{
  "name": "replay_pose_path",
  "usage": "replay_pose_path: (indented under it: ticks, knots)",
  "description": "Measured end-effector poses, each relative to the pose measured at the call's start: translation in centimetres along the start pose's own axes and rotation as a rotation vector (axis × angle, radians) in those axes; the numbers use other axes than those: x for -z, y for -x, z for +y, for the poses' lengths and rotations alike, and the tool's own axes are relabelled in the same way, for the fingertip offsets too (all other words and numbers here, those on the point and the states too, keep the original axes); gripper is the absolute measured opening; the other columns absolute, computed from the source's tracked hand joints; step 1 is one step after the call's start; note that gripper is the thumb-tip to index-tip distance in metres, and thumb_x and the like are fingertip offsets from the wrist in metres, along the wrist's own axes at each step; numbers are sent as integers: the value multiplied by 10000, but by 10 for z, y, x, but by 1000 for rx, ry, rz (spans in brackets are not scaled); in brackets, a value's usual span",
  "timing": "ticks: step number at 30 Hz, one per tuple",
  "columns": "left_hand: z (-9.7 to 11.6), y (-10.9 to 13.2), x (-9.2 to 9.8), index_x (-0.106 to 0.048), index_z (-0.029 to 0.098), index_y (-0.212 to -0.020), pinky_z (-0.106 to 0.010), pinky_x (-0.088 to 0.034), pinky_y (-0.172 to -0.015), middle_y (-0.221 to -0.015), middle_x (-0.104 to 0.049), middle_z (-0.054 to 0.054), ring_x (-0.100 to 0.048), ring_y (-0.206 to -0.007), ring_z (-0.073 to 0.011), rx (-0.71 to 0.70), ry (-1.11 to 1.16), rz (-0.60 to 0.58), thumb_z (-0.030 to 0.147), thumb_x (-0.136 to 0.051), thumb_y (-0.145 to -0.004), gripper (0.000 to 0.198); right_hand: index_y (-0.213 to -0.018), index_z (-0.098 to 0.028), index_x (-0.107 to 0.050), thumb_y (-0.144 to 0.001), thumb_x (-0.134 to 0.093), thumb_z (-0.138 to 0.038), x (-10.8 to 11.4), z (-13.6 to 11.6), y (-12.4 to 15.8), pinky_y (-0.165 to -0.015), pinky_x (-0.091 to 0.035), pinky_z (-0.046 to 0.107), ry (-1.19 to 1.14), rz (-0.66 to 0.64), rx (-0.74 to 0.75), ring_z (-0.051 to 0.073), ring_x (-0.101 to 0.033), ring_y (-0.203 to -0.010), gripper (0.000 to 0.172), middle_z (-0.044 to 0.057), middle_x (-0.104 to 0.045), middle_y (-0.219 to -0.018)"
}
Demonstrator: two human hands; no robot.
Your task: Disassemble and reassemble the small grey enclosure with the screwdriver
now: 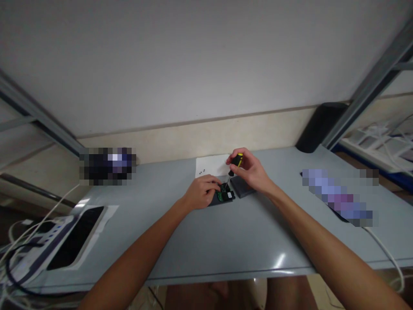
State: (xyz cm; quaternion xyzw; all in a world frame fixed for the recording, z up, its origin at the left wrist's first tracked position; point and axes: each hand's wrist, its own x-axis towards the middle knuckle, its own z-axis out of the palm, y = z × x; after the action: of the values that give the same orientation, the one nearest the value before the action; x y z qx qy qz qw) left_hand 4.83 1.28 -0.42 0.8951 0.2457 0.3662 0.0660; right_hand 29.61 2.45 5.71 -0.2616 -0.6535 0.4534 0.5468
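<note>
My right hand [250, 170] is closed round a black and yellow screwdriver [238, 159], its shaft slanting down to a small dark device [228, 196] with a green circuit board. On the left part of that device rests my left hand [203, 191], fingers bent and pressed against its edge near the screwdriver's tip. A dark grey flat piece [241, 187] lies just right of the device, partly under my right hand. Behind them is a white sheet of paper [211, 165] with several tiny dark screws [201, 172] on its left side.
A black phone-like slab [79, 237] lies at the left beside a power strip [48, 241] with cables. A black cylinder [318, 127] stands at the back right. Blurred-out objects sit at the back left and on the right, with a white cable [385, 249] near the right one.
</note>
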Motion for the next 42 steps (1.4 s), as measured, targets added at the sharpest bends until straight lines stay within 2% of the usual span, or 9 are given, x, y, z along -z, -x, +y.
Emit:
replay_pose_path:
  ticks: [4, 12, 16, 19, 24, 28, 32, 37, 42]
  knots:
    - [-1, 1, -1, -819, 187, -915, -344, -634, -889, -1111, -828, -71, -783, -985, -203, 8, 2, -5, -11, -518, -879, 362, -995, -250, -674, -846, -883, -320, 3, 2, 0, -805, -562, 346, 89, 30, 0, 174, -627, -840, 266, 8, -679, -955]
    - [1, -1, 0, -810, 186, -897, -346, -636, -873, -1096, -825, -70, -777, -967, -200, 12, -6, -10, -4, -513, -890, 353, -1057, -260, -754, -905, -842, -369, 7, 5, 0, -962, -574, 397, 5, -13, 12, 235, -711, -1109, 207, 64, -769, -1159]
    - [1, -1, 0, -806, 189, -890, -347, -635, -883, -1091, -822, -68, -774, -966, -197, 19, 1, -8, -6, -519, -880, 348, -957, -255, -767, -861, -888, -409, 10, 5, -2, -835, -572, 355, 56, 50, 2, 205, -691, -947, 218, 41, -739, -1036]
    - [1, -1, 0, -806, 191, -893, -350, -634, -896, -1100, -820, -69, -772, -969, -196, 35, -1, -22, -7, -519, -878, 349, -1065, -274, -781, -870, -884, -428, 13, 6, -2, -833, -584, 369, 66, 44, -40, 204, -699, -904, 269, 31, -753, -995]
    - [3, -1, 2, -806, 190, -908, -355, -635, -919, -1113, -817, -75, -777, -1004, -197, 64, 14, -35, -1, -512, -892, 352, -1263, -299, -744, -946, -818, -478, 12, 3, 1, -1019, -576, 441, 5, -19, -27, 253, -737, -1144, 372, 64, -802, -1152]
    - [2, -1, 1, -807, 187, -917, -354, -636, -905, -1114, -818, -76, -775, -992, -196, 42, 12, -24, -2, -508, -896, 354, -1055, -267, -762, -949, -825, -449, 5, -2, 3, -952, -572, 389, 19, -26, 43, 239, -716, -1121, 220, 71, -776, -1169]
    - [1, 0, 0, -810, 195, -920, -363, -637, -921, -1121, -820, -71, -774, -1011, -201, 53, 4, -31, 5, -510, -898, 356, -942, -259, -779, -908, -866, -411, 5, -7, 3, -831, -559, 351, 106, 3, 87, 201, -668, -914, 178, 36, -712, -987]
    - [2, 0, 1, -812, 196, -919, -365, -640, -926, -1117, -822, -72, -776, -1015, -201, 71, 15, -36, 9, -511, -896, 356, -1186, -284, -789, -986, -773, -480, 6, -12, 4, -985, -562, 435, 46, -81, -18, 260, -725, -1096, 281, 74, -797, -1149]
    - [2, 0, 1, -817, 198, -927, -363, -639, -934, -1136, -821, -75, -778, -1027, -198, 73, 11, -43, 12, -515, -913, 354, -957, -265, -780, -931, -841, -451, 4, -12, 3, -999, -540, 424, 88, -45, 88, 266, -695, -1134, 197, 83, -760, -1168]
